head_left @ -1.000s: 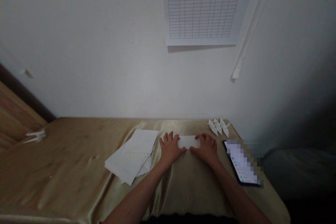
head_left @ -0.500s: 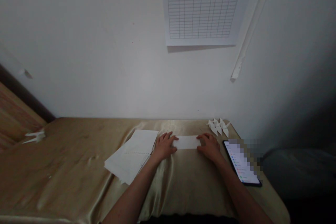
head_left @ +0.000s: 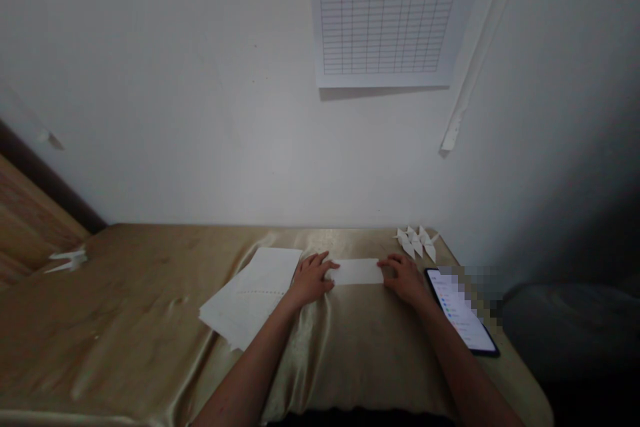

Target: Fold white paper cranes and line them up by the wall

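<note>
Left hand grip resting on left end of white paper strip, right hand grip at its right end, on satin-covered worktop. Loose paper sheets just left, origami cranes far right, smartphone near right.

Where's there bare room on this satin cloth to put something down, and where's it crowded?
The widest bare satin cloth lies left of the paper stack, below the lone paper crane. Another patch lies between your forearms, below the paper strip. It's crowded back right: folded cranes, phone and your right hand.
</note>
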### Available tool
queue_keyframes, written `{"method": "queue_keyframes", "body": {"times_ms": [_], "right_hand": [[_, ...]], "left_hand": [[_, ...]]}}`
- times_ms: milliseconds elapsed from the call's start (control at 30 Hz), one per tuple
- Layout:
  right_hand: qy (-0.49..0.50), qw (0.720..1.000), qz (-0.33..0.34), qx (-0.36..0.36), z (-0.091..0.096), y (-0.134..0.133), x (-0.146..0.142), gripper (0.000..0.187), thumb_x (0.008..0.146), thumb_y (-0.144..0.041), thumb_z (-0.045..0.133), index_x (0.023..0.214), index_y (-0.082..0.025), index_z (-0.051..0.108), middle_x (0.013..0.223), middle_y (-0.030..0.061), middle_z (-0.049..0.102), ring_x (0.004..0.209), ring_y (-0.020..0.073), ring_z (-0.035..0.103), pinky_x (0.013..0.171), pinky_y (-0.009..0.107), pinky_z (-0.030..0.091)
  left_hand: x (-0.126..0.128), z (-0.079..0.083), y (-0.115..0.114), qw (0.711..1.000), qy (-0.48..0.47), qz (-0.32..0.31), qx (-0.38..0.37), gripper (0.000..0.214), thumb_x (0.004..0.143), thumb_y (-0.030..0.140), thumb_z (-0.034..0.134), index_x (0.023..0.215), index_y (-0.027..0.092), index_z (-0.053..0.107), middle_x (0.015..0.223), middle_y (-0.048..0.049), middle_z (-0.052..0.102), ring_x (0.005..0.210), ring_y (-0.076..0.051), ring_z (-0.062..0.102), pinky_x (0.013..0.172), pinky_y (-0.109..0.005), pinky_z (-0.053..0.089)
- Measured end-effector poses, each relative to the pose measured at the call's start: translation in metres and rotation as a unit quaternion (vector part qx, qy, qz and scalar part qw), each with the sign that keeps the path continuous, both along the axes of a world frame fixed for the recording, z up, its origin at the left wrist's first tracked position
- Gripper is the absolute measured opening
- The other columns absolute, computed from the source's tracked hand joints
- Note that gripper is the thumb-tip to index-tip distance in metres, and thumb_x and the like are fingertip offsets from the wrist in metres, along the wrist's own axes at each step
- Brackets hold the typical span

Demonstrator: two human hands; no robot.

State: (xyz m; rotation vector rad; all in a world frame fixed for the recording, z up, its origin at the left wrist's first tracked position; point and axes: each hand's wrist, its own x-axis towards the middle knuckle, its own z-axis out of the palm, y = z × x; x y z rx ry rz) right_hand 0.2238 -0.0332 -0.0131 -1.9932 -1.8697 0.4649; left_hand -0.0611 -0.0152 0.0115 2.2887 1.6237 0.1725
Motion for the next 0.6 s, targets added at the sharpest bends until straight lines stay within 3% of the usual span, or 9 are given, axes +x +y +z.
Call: {"method": "queue_keyframes", "body": {"times_ms": [233,333,600], "right_hand": [[0.001,1.000,0.006,0.029,-0.0007,-0.0008,0.0008,0.033,0.087,-0.023,0.056,0.114,-0.033,0.073,0.133,0.0028,0.057,0.129,0.0217,0.048,0.110,0.036,0.035],[-0.001,0.999,0.001,0.033,0.0004,-0.0028,-0.0011,0.030,0.087,-0.031,0.060,0.113,-0.032,0.072,0.133,0.0037,0.056,0.129,0.0241,0.047,0.108,0.039,0.036],[-0.030,0.999,-0.018,0.029,0.0008,-0.0076,-0.0074,0.056,0.078,-0.035,0.071,0.133,-0.031,0.059,0.139,0.0076,0.050,0.132,0.0285,0.043,0.108,0.044,0.035]], "left_hand": [[-0.0034,-0.0047,0.0031,1.000,0.008,-0.013,0.017,0.046,0.085,0.036,0.059,0.131,0.042,0.058,0.158,0.0056,0.038,0.145,-0.028,0.032,0.118,-0.050,0.026],[-0.0041,-0.0042,0.0031,0.999,0.001,-0.012,0.030,0.044,0.085,0.043,0.062,0.129,0.042,0.061,0.157,0.0052,0.040,0.144,-0.029,0.033,0.118,-0.050,0.027],[-0.0032,-0.0014,0.0054,1.000,-0.011,-0.001,0.021,0.070,0.079,0.041,0.068,0.145,0.033,0.046,0.157,-0.0006,0.040,0.143,-0.031,0.034,0.118,-0.048,0.027]]}}
